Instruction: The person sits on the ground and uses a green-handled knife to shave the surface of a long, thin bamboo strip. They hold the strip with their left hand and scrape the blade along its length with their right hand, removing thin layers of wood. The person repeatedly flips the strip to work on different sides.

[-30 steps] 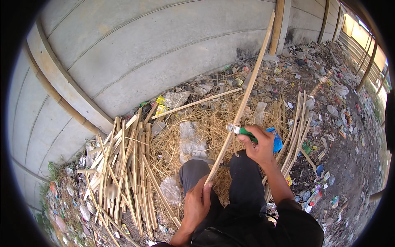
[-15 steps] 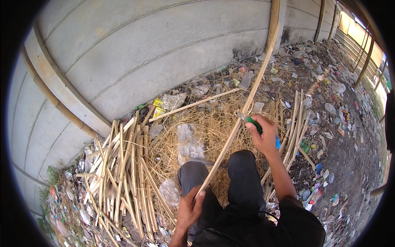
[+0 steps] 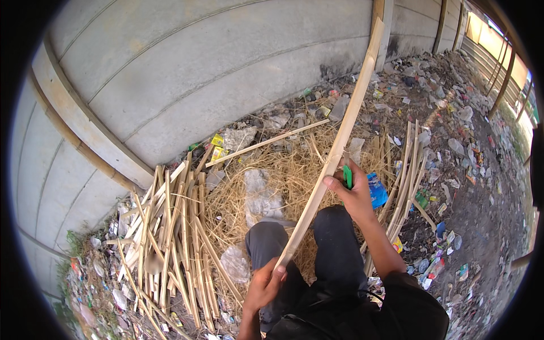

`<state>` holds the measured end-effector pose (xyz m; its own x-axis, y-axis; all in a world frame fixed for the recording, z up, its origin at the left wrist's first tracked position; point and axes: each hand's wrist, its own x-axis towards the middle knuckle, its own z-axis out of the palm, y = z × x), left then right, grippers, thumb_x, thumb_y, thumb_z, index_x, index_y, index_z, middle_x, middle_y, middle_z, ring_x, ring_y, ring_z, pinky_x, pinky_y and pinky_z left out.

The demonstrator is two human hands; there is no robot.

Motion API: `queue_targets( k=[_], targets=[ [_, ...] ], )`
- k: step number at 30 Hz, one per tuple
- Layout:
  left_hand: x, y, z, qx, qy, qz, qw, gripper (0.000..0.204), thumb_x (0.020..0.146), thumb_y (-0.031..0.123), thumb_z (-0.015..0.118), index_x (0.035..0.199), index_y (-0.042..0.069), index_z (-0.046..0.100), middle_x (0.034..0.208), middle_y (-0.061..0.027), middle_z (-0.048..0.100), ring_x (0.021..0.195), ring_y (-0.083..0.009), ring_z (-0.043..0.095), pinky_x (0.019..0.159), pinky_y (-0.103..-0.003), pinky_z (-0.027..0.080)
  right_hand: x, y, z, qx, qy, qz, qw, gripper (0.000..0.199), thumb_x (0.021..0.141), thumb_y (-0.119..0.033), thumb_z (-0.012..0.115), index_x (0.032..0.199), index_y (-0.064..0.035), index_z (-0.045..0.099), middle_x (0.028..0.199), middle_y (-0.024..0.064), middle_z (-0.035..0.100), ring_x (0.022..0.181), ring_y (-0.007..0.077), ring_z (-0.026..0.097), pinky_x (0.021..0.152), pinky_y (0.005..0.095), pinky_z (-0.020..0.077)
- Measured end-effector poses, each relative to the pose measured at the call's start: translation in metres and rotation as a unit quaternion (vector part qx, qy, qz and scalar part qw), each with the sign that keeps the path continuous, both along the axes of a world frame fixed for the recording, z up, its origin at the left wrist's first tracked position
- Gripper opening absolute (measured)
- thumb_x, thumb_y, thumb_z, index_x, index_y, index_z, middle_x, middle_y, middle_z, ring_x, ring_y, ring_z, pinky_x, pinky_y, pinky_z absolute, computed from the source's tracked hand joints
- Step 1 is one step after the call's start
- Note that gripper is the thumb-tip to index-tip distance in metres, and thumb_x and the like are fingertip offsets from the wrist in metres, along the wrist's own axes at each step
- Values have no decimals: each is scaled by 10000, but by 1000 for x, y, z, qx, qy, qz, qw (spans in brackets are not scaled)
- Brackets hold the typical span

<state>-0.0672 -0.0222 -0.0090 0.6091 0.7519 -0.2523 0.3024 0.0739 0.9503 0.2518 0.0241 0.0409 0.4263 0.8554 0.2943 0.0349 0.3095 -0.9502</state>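
Note:
A long pale bamboo strip (image 3: pixel 334 156) slants from my lap up toward the wall, its broad flat face showing. My left hand (image 3: pixel 264 285) grips its lower end, thumb on top, close to my left knee. Around a green-handled knife (image 3: pixel 347 177) my right hand (image 3: pixel 354 192) is closed, with the thumb against the strip's right edge about halfway up. The knife's blade is mostly hidden beside the strip. Beneath the strip lies a heap of straw-coloured shavings (image 3: pixel 306 175) in front of my knees.
A pile of bamboo strips (image 3: pixel 175 243) lies on my left, and a smaller bundle (image 3: pixel 405 181) on my right. One loose strip (image 3: pixel 266 144) crosses the shavings' far side. Behind stands a grey panel wall (image 3: pixel 226 73) with posts. Plastic litter (image 3: pixel 447 226) covers the ground; a blue wrapper (image 3: pixel 376 190) lies near my right hand.
The strip has turned so its broad face shows instead of its narrow side. My right hand has shifted slightly down and left, its thumb now on the strip; the knife handle points more upright.

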Motion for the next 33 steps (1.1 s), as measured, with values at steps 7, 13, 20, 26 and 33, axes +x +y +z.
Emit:
queue_targets(
  k=[7,13,20,26,33],
  targets=[
    [18,32,14,118,-85,-21,989,733,1137,567,447,1566,-27,461,1193,-159,723,1169,-264,695,1036,-411,523,-22,-13,-12,1,-17,15,1000,353,971,-136,830,1218,-4,617,754,-21,711,636,-10,483,589,218,382],
    [53,47,52,-135,-167,-89,973,536,1195,368,409,1567,-9,487,1022,-59,698,872,-117,660,763,-262,504,-41,-21,0,2,-5,36,999,408,956,-120,839,1260,-2,594,869,18,767,647,-18,490,585,212,389],
    [64,37,55,-31,-149,13,988,491,1205,353,376,1453,-6,601,792,46,454,687,-61,399,636,-242,363,-11,-33,0,48,-261,-13,964,323,1000,-233,783,1214,-36,642,911,99,769,635,145,656,595,289,498],
    [70,31,53,75,-94,43,992,443,1203,324,376,1346,12,656,787,-1,519,706,-96,486,660,-294,435,-22,-40,6,65,-434,-15,898,288,952,-302,823,1089,-76,709,945,78,770,764,274,765,630,372,585],
    [80,16,72,199,-10,86,976,391,1188,278,415,1245,-16,667,784,-105,603,708,-215,594,680,-370,484,-27,-39,12,75,-416,-19,906,278,917,-280,854,1059,-77,728,931,72,772,747,264,764,627,363,588]
  ],
)
